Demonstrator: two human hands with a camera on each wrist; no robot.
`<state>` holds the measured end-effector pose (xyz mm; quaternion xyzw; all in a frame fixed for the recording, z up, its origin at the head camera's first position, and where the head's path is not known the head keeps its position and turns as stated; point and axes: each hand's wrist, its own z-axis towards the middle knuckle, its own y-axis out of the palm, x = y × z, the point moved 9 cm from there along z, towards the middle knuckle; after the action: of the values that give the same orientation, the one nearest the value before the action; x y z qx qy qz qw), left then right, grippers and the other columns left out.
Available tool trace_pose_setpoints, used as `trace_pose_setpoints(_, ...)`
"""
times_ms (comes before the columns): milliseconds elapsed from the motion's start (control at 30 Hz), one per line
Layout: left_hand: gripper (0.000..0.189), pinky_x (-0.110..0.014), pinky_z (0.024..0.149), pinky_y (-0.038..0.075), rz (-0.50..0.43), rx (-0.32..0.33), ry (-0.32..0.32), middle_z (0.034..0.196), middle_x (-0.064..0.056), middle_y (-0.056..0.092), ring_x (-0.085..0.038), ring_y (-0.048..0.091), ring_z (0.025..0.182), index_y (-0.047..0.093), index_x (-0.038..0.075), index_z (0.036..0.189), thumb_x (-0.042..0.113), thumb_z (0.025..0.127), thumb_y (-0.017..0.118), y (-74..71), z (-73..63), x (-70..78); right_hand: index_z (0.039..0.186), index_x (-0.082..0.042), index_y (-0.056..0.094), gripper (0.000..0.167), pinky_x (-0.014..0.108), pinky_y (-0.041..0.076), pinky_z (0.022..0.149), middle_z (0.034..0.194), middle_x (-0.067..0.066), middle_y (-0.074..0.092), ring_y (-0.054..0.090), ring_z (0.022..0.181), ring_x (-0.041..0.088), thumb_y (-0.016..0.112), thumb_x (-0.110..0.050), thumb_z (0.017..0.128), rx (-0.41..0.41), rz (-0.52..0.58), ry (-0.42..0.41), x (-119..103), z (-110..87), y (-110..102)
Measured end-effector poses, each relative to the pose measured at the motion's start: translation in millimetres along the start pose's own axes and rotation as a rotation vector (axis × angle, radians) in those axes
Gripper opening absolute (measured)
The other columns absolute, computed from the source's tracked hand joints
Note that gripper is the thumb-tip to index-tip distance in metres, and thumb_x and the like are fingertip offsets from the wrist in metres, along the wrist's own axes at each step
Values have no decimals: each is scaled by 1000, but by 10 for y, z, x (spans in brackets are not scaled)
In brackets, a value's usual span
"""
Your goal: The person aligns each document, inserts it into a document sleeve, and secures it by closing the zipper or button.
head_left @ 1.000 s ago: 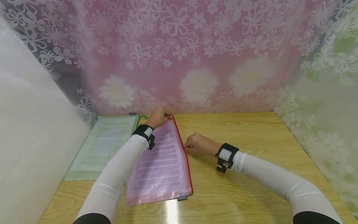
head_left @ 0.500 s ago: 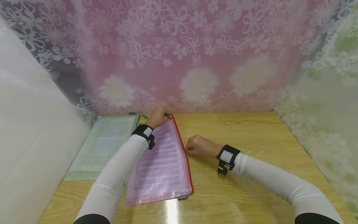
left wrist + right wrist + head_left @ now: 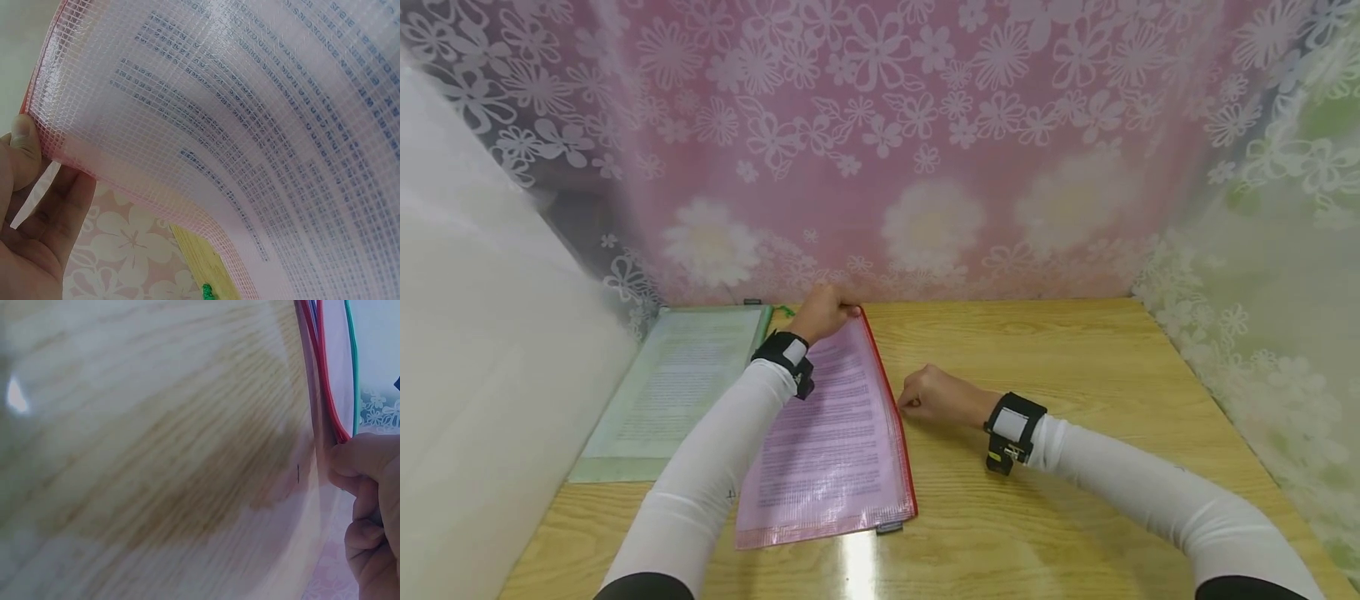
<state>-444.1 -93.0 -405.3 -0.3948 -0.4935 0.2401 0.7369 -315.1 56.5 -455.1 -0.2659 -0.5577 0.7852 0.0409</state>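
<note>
A pink mesh zip pouch (image 3: pixel 827 450) with a printed sheet inside lies tilted on the table, its red zip edge on the right. At its far right corner my left hand (image 3: pixel 826 312) pinches the pouch; in the left wrist view the thumb (image 3: pixel 24 140) presses on the mesh, which bows upward. My right hand (image 3: pixel 943 393) pinches the red zip edge (image 3: pixel 328 400) partway down that side, fingers curled. Whether a slider is between those fingertips is hidden.
A green zip pouch (image 3: pixel 692 375) with a printed sheet lies on the left of the wooden table (image 3: pixel 1060 517). A green cord (image 3: pixel 786 311) is at its far right corner. Flowered pink sheeting (image 3: pixel 925 150) stands behind, with sheeting on both sides.
My right hand has slid a short way toward me along the red zip edge. The left hand keeps its hold on the far corner, nearly still.
</note>
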Motion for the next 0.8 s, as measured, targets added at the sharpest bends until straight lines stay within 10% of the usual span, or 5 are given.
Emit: trace_pose_setpoints(800, 19, -39, 82, 60, -24, -9, -3, 108, -15, 78, -27, 75, 100, 79, 3, 112, 5, 96, 70, -9, 43, -47, 85, -9, 81, 14, 13, 45, 61, 72, -2, 67, 47, 67, -4, 75, 4, 86, -42, 36, -57, -231, -101, -10)
